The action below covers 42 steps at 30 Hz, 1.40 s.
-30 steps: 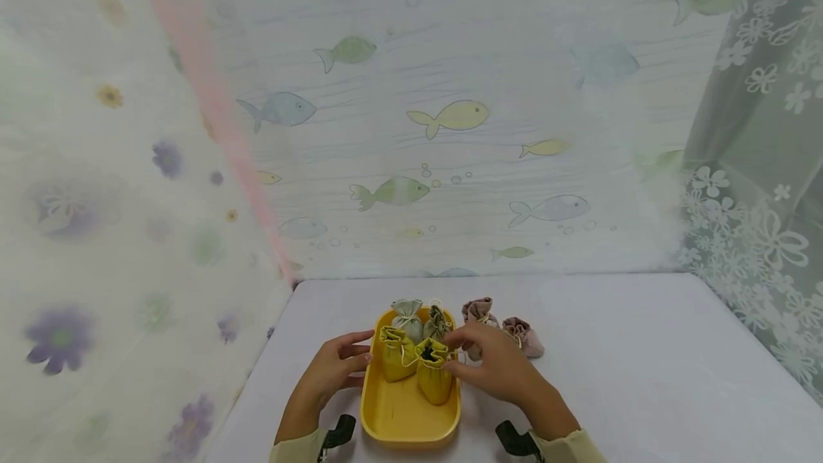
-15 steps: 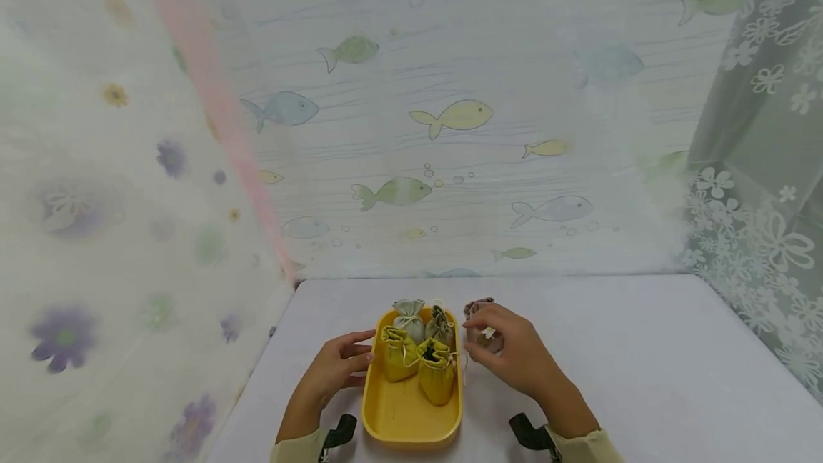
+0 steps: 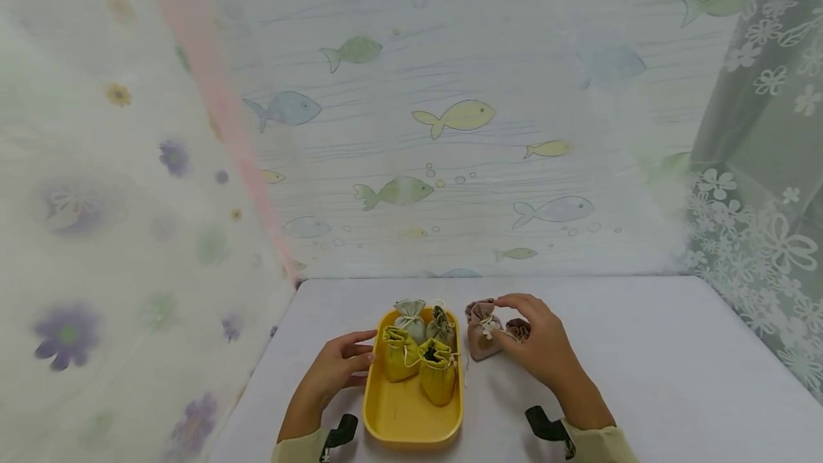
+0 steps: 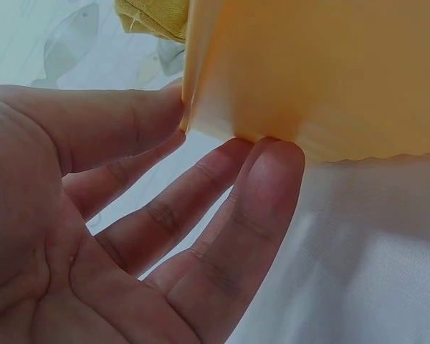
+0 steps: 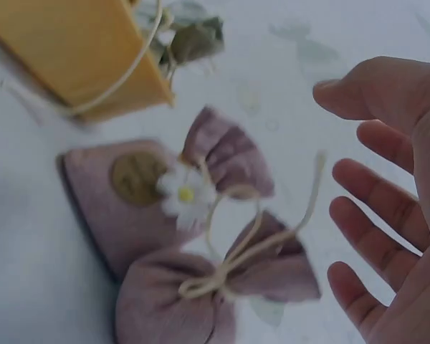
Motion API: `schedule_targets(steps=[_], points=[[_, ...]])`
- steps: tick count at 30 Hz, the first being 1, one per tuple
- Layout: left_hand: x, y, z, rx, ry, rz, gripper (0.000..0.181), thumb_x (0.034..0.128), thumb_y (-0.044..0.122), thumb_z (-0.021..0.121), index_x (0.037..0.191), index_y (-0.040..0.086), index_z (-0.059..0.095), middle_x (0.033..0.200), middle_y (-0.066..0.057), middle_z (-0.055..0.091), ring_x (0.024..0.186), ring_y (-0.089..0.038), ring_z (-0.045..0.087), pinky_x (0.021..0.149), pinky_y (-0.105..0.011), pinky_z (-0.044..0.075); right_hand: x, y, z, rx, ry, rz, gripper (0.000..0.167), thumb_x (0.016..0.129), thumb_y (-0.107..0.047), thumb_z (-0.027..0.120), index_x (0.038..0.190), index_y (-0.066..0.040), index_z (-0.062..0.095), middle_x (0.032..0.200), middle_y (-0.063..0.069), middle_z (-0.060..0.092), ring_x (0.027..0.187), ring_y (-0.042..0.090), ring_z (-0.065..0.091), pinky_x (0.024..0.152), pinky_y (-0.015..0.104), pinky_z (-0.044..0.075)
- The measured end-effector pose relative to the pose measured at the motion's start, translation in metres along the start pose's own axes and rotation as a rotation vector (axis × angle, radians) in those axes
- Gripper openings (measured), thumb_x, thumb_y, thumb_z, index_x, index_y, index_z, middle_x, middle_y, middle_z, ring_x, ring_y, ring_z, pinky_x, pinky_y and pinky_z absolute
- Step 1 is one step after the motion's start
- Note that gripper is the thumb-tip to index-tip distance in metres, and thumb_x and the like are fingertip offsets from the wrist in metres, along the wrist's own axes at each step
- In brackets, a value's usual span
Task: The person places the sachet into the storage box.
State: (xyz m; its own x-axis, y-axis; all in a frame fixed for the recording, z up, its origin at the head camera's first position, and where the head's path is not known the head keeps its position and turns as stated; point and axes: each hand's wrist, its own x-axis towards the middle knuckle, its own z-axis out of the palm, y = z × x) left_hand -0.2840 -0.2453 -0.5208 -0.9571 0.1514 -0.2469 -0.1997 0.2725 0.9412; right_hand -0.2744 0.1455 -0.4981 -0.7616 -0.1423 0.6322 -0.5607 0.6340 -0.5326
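A yellow tray (image 3: 411,420) holds two yellow pouches (image 3: 437,381) (image 3: 400,359), a pale grey-green pouch (image 3: 409,320) and a darker olive pouch (image 3: 439,326). My left hand (image 3: 331,374) touches the tray's left side with its fingertips; in the left wrist view the fingers (image 4: 265,186) rest on the tray's wall (image 4: 315,79). Right of the tray stand two mauve pouches, one with a white flower (image 5: 186,195) and a round patch, the other tied with a cream cord (image 5: 218,276). Beside them is my right hand (image 3: 543,345), fingers spread, holding nothing in the right wrist view.
A white cloth covers the table (image 3: 643,349). Behind it hangs a fabric wall with printed fish (image 3: 459,115), and a flowered sheet (image 3: 67,334) hangs at the left. Sheer curtain with white flowers (image 3: 781,241) is at the right. A dark wrist mount sits below each hand.
My right hand has moved right, from the front yellow pouch at the tray to the mauve pouches. The left hand has stayed at the tray's side.
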Motion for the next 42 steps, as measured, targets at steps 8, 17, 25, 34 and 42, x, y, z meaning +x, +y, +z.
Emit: schedule_targets(steps=[8,17,25,34,42], points=[[-0.001,0.000,0.000,0.000,0.000,-0.004,0.060,0.0945,0.021,0.077,0.150,0.013,0.055,0.131,-0.019,0.067,0.103,-0.028,0.075,0.080,-0.044,0.065,-0.009,0.023,-0.005,0.004,-0.078,0.112,0.046,0.080,-0.019,0.090,0.122,-0.018,0.071,0.128,0.004,0.069,0.122,0.030,0.061,0.098,0.058,0.053],[0.003,0.004,0.000,-0.001,-0.008,0.006,0.058,0.0956,0.019,0.076,0.150,0.014,0.055,0.131,-0.018,0.066,0.103,-0.027,0.075,0.082,-0.044,0.065,-0.013,0.038,-0.011,-0.020,-0.125,0.219,0.044,0.083,-0.020,0.088,0.123,-0.014,0.072,0.118,0.000,0.071,0.107,0.021,0.067,0.081,0.038,0.058],[0.006,0.008,0.000,0.011,0.002,0.013,0.057,0.0962,0.021,0.075,0.150,0.015,0.056,0.130,-0.017,0.067,0.104,-0.026,0.074,0.083,-0.044,0.065,-0.010,0.043,-0.013,-0.028,-0.075,0.243,0.035,0.085,-0.015,0.086,0.118,-0.012,0.075,0.106,0.000,0.074,0.091,0.016,0.066,0.075,0.033,0.058],[0.002,0.003,-0.001,-0.002,0.000,0.006,0.060,0.0943,0.023,0.077,0.150,0.015,0.056,0.132,-0.017,0.067,0.105,-0.027,0.074,0.082,-0.044,0.065,-0.010,0.040,-0.011,-0.030,-0.043,0.292,0.022,0.088,-0.016,0.083,0.109,-0.016,0.078,0.098,-0.004,0.077,0.085,0.011,0.066,0.071,0.025,0.057],[-0.003,0.003,0.001,-0.019,-0.007,0.014,0.059,0.0957,0.021,0.075,0.150,0.012,0.055,0.131,-0.018,0.067,0.105,-0.028,0.074,0.081,-0.046,0.065,-0.015,0.042,-0.011,0.010,-0.076,0.326,0.034,0.086,-0.029,0.086,0.117,-0.017,0.076,0.109,-0.002,0.074,0.094,0.017,0.067,0.072,0.029,0.056]])
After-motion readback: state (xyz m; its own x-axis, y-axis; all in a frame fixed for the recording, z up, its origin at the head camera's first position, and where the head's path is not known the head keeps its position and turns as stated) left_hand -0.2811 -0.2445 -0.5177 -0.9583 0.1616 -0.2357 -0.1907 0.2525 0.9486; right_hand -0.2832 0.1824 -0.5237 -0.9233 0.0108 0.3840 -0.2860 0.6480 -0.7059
